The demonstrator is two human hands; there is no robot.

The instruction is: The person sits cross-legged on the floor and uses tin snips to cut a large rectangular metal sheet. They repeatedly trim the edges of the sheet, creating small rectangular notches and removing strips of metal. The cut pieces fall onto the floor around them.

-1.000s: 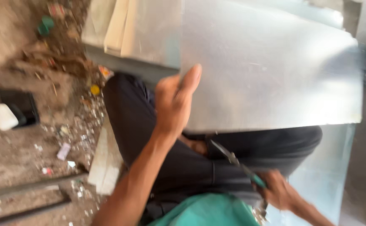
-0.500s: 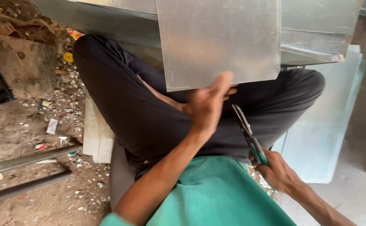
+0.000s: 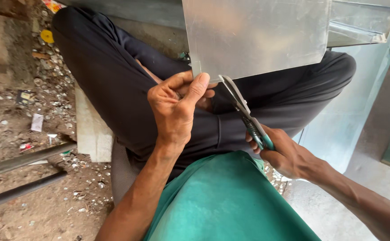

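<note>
while the flat grey sheet of metal [image 3: 257, 38] was pinched at its lower edge by the left hand [image 3: 177, 105], green-handled tin snips [image 3: 244, 111] were gripped tight in the right hand [image 3: 284, 154]. the blades were parted at the sheet's edge.

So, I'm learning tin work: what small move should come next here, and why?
Probably close the snips: their open blades sit at the metal sheet's lower edge, the right hand grips the handles, and the left hand pinches the sheet's corner steady.

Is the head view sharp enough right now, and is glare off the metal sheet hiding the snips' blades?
Head view: sharp, no motion blur; soft daylight. The sheet shows a hazy, washed-out sheen but no hard glare. The snips stand out clearly against dark trousers, blades at the sheet's lower edge. Left hand and right hand are evenly lit.
</note>
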